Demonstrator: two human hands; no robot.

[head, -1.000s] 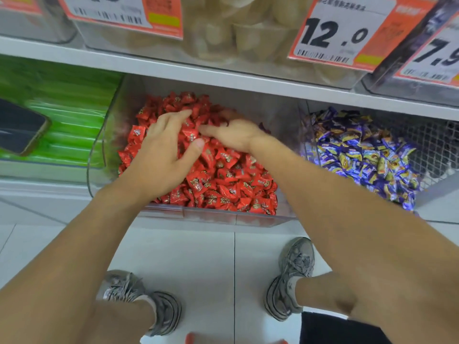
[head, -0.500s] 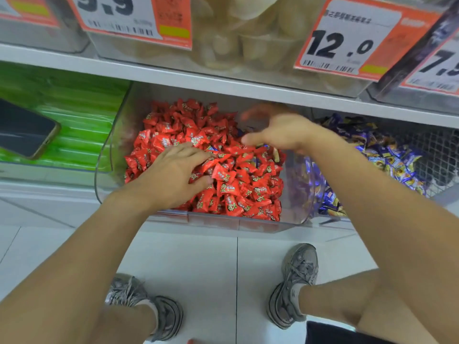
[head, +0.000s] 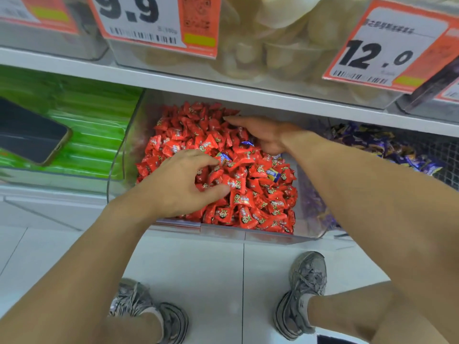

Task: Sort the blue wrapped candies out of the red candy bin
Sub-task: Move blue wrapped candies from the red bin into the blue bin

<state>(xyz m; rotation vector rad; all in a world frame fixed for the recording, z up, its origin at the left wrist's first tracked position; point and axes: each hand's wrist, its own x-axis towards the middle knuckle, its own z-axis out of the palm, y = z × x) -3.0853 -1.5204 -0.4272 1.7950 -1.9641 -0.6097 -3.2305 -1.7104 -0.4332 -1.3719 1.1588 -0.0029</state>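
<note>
So a clear plastic bin [head: 119, 167] packed with red wrapped candies [head: 250, 194] is seen on the lower shelf, and both hands are buried in the pile. The left hand [head: 178, 184] is laid on the front-left part of the heap, fingers loosely spread and bent over the red wrappers, with the index fingertip right at a blue wrapped candy [head: 223, 158] poking out near the middle; nothing is actually pinched that can be made out, so that grip is counted as open. The right hand [head: 263, 135] is reached in further back, fingers stretched out flat toward the left across the pile, grip open too, nothing held. A second blue candy [head: 273, 175] is spotted lying on top of the reds toward the right side, just below the right forearm, and a third bit of blue wrapper [head: 247, 144] is tucked just beside the right palm. To the right, a mesh bin of purple-blue candies [head: 387, 147] is seen, well apart from the hands. On the left, green packs [head: 94, 135] are stacked with a dark phone [head: 29, 132] laid on top. Price tags 9.9 [head: 139, 18] and 12.0 [head: 382, 53] are hung off the upper shelf. Grey sneakers [head: 303, 294] are visible on the tiled floor below.
</note>
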